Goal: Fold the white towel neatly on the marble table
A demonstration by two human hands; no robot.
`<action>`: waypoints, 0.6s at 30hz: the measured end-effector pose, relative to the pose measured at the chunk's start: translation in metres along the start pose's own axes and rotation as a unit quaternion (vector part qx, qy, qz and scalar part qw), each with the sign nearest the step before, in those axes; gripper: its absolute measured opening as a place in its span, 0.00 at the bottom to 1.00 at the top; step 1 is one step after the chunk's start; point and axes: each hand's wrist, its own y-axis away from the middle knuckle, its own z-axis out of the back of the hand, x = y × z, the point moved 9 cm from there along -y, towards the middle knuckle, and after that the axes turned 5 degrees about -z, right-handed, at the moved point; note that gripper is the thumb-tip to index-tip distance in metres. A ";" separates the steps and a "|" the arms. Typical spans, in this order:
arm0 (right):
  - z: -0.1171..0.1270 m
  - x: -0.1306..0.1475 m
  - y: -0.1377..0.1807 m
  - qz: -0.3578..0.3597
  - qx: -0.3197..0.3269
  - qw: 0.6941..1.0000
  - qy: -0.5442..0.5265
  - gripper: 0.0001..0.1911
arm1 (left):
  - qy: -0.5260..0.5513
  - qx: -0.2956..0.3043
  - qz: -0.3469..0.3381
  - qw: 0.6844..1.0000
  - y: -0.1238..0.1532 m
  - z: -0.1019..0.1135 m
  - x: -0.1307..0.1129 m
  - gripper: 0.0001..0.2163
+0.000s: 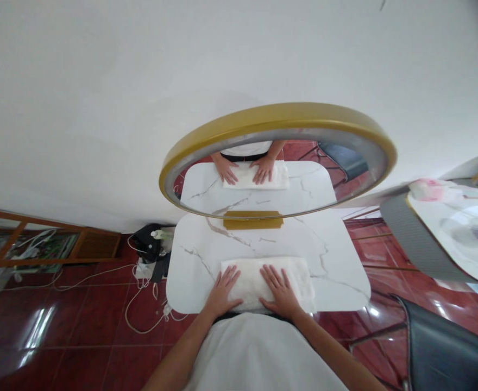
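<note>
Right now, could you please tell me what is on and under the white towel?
The left hand and right hand rest on the towel. The table is under it; the part the towel covers cannot be seen.

A white wall (100, 98) fills the upper frame. Glossy red floor tiles (86, 317) spread below, catching streaks of light (40, 326) at lower left. A wooden cabinet (96, 244) sits at the left edge, a gold-framed mirror (280, 115) at centre, a black chair (451, 347) at lower right.
</note>
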 end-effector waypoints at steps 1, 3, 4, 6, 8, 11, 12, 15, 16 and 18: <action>-0.001 -0.001 0.002 0.005 0.007 1.000 -0.002 0.43 | -0.001 0.003 -0.002 1.000 0.004 -0.002 -0.001 0.42; -0.002 -0.003 0.003 0.017 0.017 1.000 -0.004 0.43 | -0.006 0.010 -0.006 1.000 0.007 -0.004 -0.001 0.43; -0.002 -0.003 0.002 0.024 0.019 1.000 -0.005 0.44 | -0.010 0.014 -0.010 1.000 0.007 -0.003 0.000 0.43; -0.001 -0.004 -0.003 0.033 0.016 0.999 -0.003 0.44 | -0.023 0.022 -0.021 0.999 0.003 0.001 0.003 0.42; 0.001 -0.006 -0.012 0.032 0.003 0.999 0.005 0.44 | -0.036 0.025 -0.028 0.999 -0.005 0.008 0.008 0.42; 0.007 -0.010 -0.031 0.014 -0.025 0.999 0.022 0.42 | -0.048 0.020 -0.016 0.999 -0.023 0.023 0.020 0.42; 0.010 -0.010 -0.039 0.008 -0.034 0.999 0.027 0.42 | -0.049 0.017 -0.007 0.999 -0.030 0.029 0.024 0.41; 0.019 -0.010 -0.064 -0.013 -0.062 0.997 0.041 0.40 | -0.050 0.003 0.020 0.999 -0.051 0.045 0.032 0.38; 0.022 -0.010 -0.071 -0.021 -0.071 0.996 0.045 0.40 | -0.050 -0.002 0.030 0.998 -0.057 0.049 0.033 0.38; 0.026 -0.008 -0.081 -0.040 -0.085 0.994 0.052 0.40 | -0.047 -0.010 0.055 0.997 -0.067 0.053 0.034 0.36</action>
